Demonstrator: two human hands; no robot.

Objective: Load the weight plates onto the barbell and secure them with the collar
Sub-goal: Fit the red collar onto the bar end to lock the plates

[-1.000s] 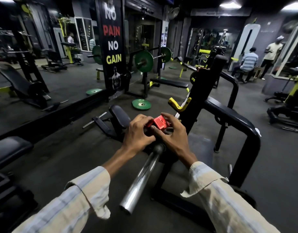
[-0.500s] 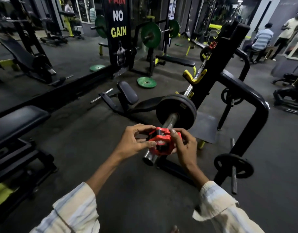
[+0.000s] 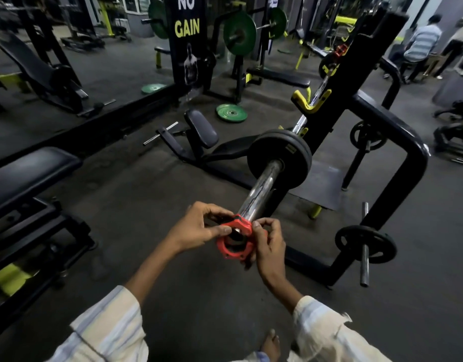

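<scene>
Both hands (image 3: 196,228) (image 3: 268,244) grip collar (image 3: 234,239) at barbell (image 3: 259,194) end.

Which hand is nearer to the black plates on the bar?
Left, slightly. The left hand grips the red collar from its upper side, toward the plates. The right hand holds the collar's lower, nearer side, farther down the bar.

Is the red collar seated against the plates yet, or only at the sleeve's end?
Only at the end. The red collar, held by the left hand and right hand, rings the barbell tip; bare sleeve separates it from the black plates.
</scene>
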